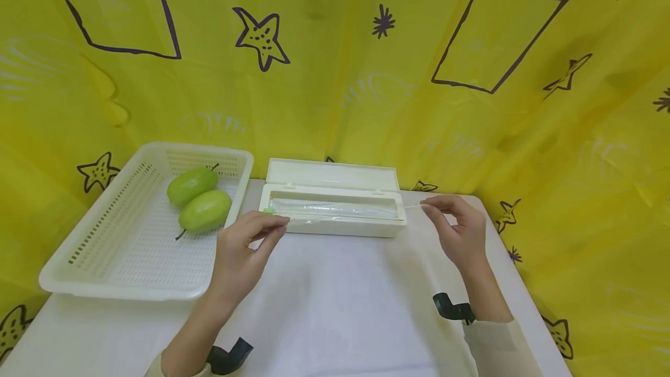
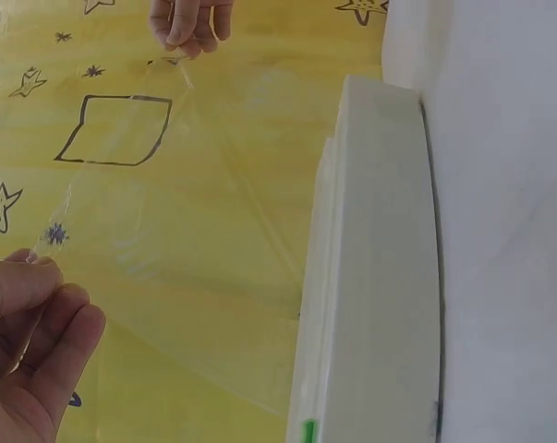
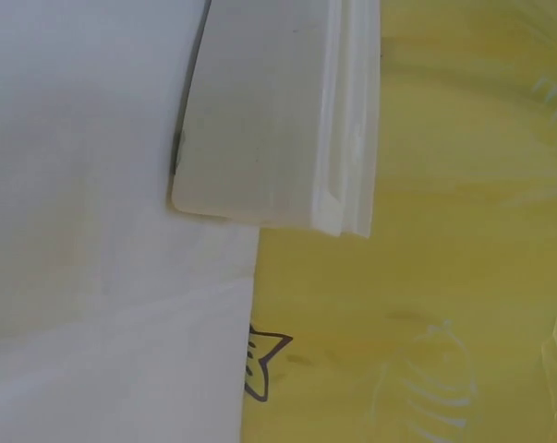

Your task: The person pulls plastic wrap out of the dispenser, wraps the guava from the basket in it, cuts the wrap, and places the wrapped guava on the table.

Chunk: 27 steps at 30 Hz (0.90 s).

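A white cling film dispenser box [image 1: 345, 229] lies lengthwise at the back of the table, its lid [image 1: 332, 174] raised. Inside is a roll of clear film [image 1: 335, 209], and a small green piece [image 1: 268, 211] shows at the left end. My left hand [image 1: 242, 252] pinches a corner of the drawn-out film between thumb and fingers, in front of the box's left end. Off the right end, my right hand [image 1: 460, 231] pinches the other corner. In the left wrist view the transparent film sheet [image 2: 213, 194] stretches between both hands, beside the box. The right wrist view shows no hand.
At the left stands a white plastic basket [image 1: 131, 291] holding two green, mango-like fruits [image 1: 205, 212] with stems. A yellow patterned curtain [image 1: 324, 74] hangs behind and to the right of the white-covered table [image 1: 340, 307]. Each wrist wears a black bracket [image 1: 452, 307].
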Available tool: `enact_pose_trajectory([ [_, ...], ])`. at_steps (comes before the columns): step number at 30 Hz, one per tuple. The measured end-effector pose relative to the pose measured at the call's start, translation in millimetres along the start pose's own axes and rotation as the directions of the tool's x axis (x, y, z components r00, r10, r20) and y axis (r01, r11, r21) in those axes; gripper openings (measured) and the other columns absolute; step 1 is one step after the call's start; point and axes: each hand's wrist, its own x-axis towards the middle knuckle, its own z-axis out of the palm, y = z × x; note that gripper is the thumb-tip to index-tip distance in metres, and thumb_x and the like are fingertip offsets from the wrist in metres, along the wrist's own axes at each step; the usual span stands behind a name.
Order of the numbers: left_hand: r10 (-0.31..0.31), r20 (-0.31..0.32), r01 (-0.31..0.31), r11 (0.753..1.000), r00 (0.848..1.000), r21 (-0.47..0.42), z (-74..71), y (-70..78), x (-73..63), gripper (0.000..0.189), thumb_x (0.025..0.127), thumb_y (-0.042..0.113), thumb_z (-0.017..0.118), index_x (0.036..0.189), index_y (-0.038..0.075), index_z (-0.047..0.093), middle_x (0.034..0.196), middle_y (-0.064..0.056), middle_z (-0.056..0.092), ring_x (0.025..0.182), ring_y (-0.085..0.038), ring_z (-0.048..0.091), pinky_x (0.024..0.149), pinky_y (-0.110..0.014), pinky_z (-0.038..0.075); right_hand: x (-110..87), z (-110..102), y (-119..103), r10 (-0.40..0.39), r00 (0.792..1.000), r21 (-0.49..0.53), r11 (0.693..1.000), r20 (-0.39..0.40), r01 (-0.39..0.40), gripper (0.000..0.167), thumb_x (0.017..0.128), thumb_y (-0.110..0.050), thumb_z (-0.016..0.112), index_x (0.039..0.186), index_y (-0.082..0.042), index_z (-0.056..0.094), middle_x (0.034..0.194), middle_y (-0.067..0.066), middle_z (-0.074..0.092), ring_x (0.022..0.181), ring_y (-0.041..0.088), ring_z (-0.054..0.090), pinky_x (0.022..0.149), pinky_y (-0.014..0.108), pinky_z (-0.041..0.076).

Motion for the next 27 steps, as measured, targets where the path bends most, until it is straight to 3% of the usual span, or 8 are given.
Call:
enact_pose_trajectory([
  [7,0.099,-0.001,-0.099,0.995,0.995,0.019,-3.6,3.9,-10.4,0.033,0.074,-0.016,0.077,0.098,0.008,0.076,0.092,0.002,0.072,0.081,-0.011,0.067,0.077,-0.014,0.054,-9.0,-7.2,-4.9,-0.075,0.997,0.002,0.997,-0.005,0.075,0.027,0.069,0.022,0.075,0.088,0.004,0.072,0.082,0.017,0.073,0.086,-0.007,0.063,0.082,0.008,0.049],
  [27,0.164,-0.07,-0.164,0.986,0.984,0.01,-15.1,11.4,0.5,0.03,0.075,-0.014,0.077,0.098,0.006,0.077,0.089,-0.004,0.074,0.08,-0.018,0.07,0.079,-0.015,0.053,-4.8,-14.5,-18.6,-0.127,0.992,0.069,0.989,-0.018,0.128,0.021,0.075,0.017,0.074,0.092,0.005,0.073,0.085,0.019,0.073,0.088,-0.003,0.066,0.083,0.012,0.051],
])
